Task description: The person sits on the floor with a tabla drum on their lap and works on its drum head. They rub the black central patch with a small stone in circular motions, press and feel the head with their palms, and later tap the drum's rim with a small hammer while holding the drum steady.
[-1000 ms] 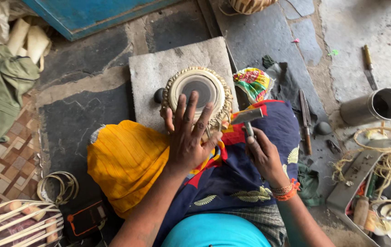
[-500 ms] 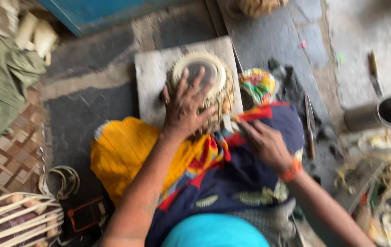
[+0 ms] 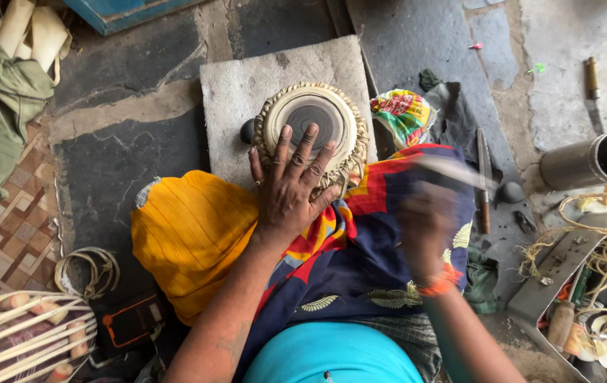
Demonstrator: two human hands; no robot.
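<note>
Small round drum with pale skin, dark centre, laced rim (image 3: 312, 126) on grey stone slab (image 3: 282, 85); left hand (image 3: 290, 186) spread flat on near rim as before; right hand (image 3: 425, 225), earlier beside drum, now drawn back right, blurred, grip unclear: striking stroke likely

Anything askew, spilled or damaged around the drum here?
Nothing stands out. The drum sits flat on the stone slab, left hand spread on it. The right hand is motion-blurred, so what it grips is unclear.
</note>
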